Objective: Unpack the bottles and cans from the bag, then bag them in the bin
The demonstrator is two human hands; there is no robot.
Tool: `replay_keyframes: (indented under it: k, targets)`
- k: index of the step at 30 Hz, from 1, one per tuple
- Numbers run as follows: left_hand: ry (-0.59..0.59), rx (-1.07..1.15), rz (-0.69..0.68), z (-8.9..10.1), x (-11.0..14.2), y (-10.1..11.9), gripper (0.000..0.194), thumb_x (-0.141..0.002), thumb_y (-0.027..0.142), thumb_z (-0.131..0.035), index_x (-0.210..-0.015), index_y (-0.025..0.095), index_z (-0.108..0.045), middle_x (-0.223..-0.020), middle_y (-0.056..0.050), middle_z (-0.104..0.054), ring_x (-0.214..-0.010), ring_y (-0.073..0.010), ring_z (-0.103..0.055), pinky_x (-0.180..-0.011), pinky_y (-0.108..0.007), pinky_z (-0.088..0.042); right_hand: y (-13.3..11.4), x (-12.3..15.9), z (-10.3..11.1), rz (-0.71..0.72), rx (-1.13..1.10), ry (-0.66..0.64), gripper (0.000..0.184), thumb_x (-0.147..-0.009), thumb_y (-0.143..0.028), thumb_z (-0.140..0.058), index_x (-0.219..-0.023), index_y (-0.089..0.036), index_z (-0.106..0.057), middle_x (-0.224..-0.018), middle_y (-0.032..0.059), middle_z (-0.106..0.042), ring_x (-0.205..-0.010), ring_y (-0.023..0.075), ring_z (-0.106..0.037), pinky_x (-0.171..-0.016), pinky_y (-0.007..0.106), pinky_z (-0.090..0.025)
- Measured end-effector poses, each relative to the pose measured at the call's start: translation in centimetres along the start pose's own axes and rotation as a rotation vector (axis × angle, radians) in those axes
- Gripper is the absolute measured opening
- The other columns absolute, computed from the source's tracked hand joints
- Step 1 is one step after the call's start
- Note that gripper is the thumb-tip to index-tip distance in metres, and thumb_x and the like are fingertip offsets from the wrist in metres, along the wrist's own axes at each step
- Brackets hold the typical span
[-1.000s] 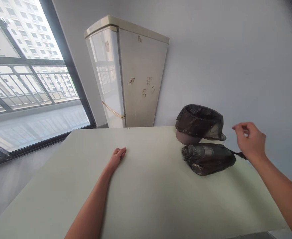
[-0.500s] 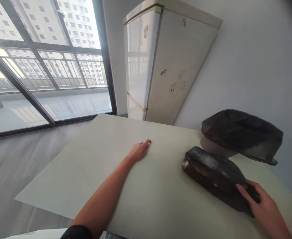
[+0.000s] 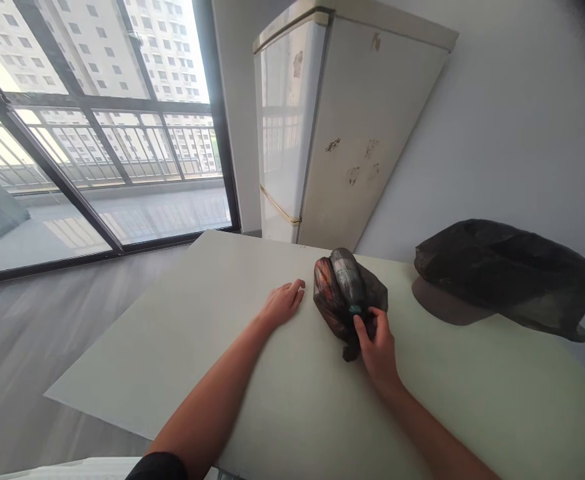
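Observation:
A thin black plastic bag [image 3: 326, 308] lies on the pale table. Through its film show a bottle [image 3: 348, 275] with a greenish cap and something orange-red whose kind I cannot make out. My right hand [image 3: 380, 350] grips the gathered end of this bag near the bottle's cap, thumb on one side and fingers on the other. To the left, my left hand [image 3: 283, 303] rests on the tabletop, fingers loosely bent and holding nothing. A small gap parts it from the bag.
The pale table [image 3: 172, 327] stretches under both arms. At its right rear sits a larger dark object draped in black plastic [image 3: 502, 273], against the wall. Behind the table stands a worn white refrigerator [image 3: 372, 133]; a glass sliding door [image 3: 137, 220] is at the left.
My right hand has carried the bag from the right side of the table to the middle and turned it, so its full end points away. My left hand has stayed in place.

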State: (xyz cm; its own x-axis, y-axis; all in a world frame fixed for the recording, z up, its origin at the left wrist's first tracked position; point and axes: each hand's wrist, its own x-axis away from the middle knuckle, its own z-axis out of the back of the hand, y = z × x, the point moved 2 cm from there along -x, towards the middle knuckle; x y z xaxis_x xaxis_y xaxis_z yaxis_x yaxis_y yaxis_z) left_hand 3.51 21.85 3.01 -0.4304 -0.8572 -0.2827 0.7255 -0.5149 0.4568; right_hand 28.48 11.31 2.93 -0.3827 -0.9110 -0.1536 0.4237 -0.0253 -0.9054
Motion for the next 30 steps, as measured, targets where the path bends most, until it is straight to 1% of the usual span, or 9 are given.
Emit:
replay_keyframes:
  k: [4,8,11,16,19,22,25,28,30]
  targets:
    - [-0.004,0.013,-0.03,0.3,0.0,0.4,0.029,-0.109,0.036,-0.032,-0.122,0.025,-0.055,-0.102,-0.005,-0.073,-0.09,-0.0211,-0.069,-0.077,-0.031,-0.047,0.4,0.6,0.2,0.069,-0.17,-0.105,0.049,-0.093,-0.053,-0.064,-0.13,-0.023,-0.058,-0.109,0.0097,-0.071,-0.096,0.0254,-0.07,-0.088,0.039,-0.057]
    - [0.002,0.036,-0.047,0.6,-0.1,0.8,0.027,-0.109,0.037,-0.033,-0.117,0.025,-0.056,-0.097,-0.004,-0.072,-0.088,-0.0209,-0.068,-0.076,-0.031,-0.047,1.2,0.4,0.2,0.128,-0.303,-0.308,0.045,-0.093,-0.042,-0.065,-0.134,-0.024,-0.059,-0.121,0.0122,-0.069,-0.098,0.024,-0.072,-0.086,0.039,-0.06]
    - [0.048,0.08,-0.107,0.7,0.2,1.2,0.026,-0.108,0.032,-0.034,-0.119,0.024,-0.056,-0.1,-0.005,-0.072,-0.088,-0.0198,-0.067,-0.078,-0.031,-0.048,1.4,-0.4,-0.1,0.12,-0.391,-0.392,0.046,-0.089,-0.036,-0.066,-0.133,-0.024,-0.06,-0.126,0.0133,-0.067,-0.082,0.0183,-0.07,-0.073,0.035,-0.06]
    - [0.077,0.178,-0.321,0.0,1.1,2.9,0.037,-0.104,0.03,-0.045,-0.141,0.023,-0.05,-0.102,-0.006,-0.07,-0.084,-0.017,-0.065,-0.079,-0.03,-0.051,1.0,-0.9,-0.7,0.087,-0.596,-0.547,0.062,-0.085,-0.036,-0.07,-0.143,-0.028,-0.05,-0.135,0.0119,-0.063,-0.06,0.0079,-0.056,-0.056,0.027,-0.051]
    - [0.062,0.152,-0.421,-0.5,1.3,3.9,0.041,-0.1,0.037,-0.056,-0.139,0.022,-0.054,-0.091,-0.004,-0.068,-0.081,-0.0174,-0.064,-0.076,-0.03,-0.052,1.1,-0.9,-0.9,0.072,-0.629,-0.602,0.069,-0.086,-0.039,-0.072,-0.149,-0.029,-0.044,-0.127,0.01,-0.066,-0.06,0.0086,-0.056,-0.056,0.026,-0.05]
    - [0.077,0.118,-0.466,-0.7,1.3,4.4,0.027,-0.098,0.037,-0.06,-0.12,0.021,-0.062,-0.086,-0.004,-0.067,-0.081,-0.0179,-0.063,-0.072,-0.03,-0.051,1.2,-1.0,-0.9,0.103,-0.602,-0.607,0.063,-0.085,-0.039,-0.074,-0.143,-0.027,-0.052,-0.121,0.0085,-0.068,-0.067,0.0108,-0.06,-0.061,0.026,-0.052]
    - [0.087,0.102,-0.476,-0.4,1.2,4.4,0.012,-0.097,0.03,-0.059,-0.105,0.021,-0.062,-0.087,-0.005,-0.066,-0.084,-0.0188,-0.062,-0.072,-0.031,-0.05,1.0,-1.2,-0.8,0.108,-0.562,-0.553,0.05,-0.079,-0.036,-0.079,-0.124,-0.023,-0.064,-0.108,0.0062,-0.07,-0.075,0.0139,-0.062,-0.065,0.025,-0.05]
    - [0.133,0.095,-0.473,-0.2,1.2,4.1,0.007,-0.096,0.022,-0.053,-0.099,0.021,-0.06,-0.09,-0.007,-0.063,-0.089,-0.0205,-0.06,-0.074,-0.032,-0.05,0.9,-1.3,-0.8,0.027,-0.568,-0.518,0.037,-0.073,-0.039,-0.081,-0.101,-0.02,-0.065,-0.074,-0.0005,-0.064,-0.059,0.0113,-0.052,-0.053,0.022,-0.039]
    - [0.176,0.109,-0.45,-0.2,1.1,3.7,0.007,-0.096,0.02,-0.051,-0.097,0.021,-0.058,-0.09,-0.007,-0.061,-0.089,-0.0208,-0.059,-0.074,-0.033,-0.05,0.9,-1.4,-0.8,0.008,-0.579,-0.497,0.033,-0.075,-0.043,-0.08,-0.09,-0.02,-0.063,-0.063,-0.004,-0.055,-0.053,0.0093,-0.043,-0.049,0.021,-0.033]
